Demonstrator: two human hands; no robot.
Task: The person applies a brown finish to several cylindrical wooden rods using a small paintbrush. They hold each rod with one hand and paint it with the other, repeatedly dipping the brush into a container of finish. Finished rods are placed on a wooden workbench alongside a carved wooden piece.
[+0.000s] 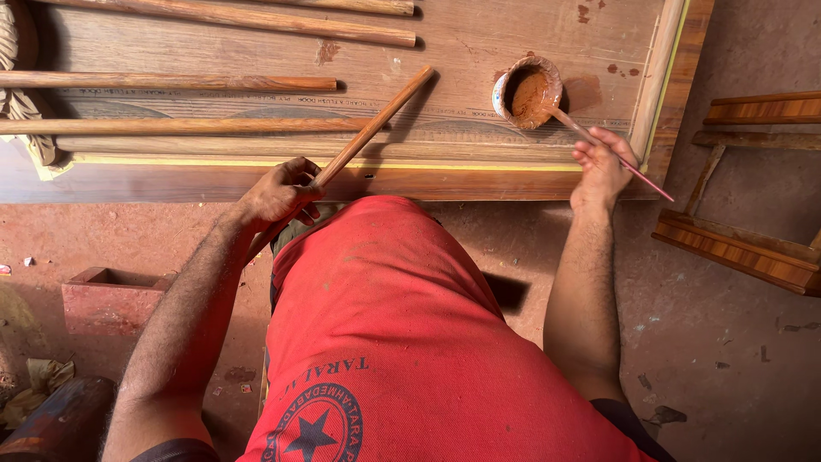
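Left hand [278,192] clamped around a stick [372,128] slanting over the board [479,34]. Right hand [603,167] pinching a brush [599,141], tip apparently dipped in the cup [528,92] of brown stain. Could tip the cup through a sideways tug, or drip onto the board.

A band of faint dark print [256,109] runs along the wooden board [479,34].

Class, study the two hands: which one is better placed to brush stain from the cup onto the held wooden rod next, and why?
Probably the right hand: it holds the thin brush, whose tip sits in the small cup of brown stain. The left hand is occupied gripping the wooden rod, which slants across the board.
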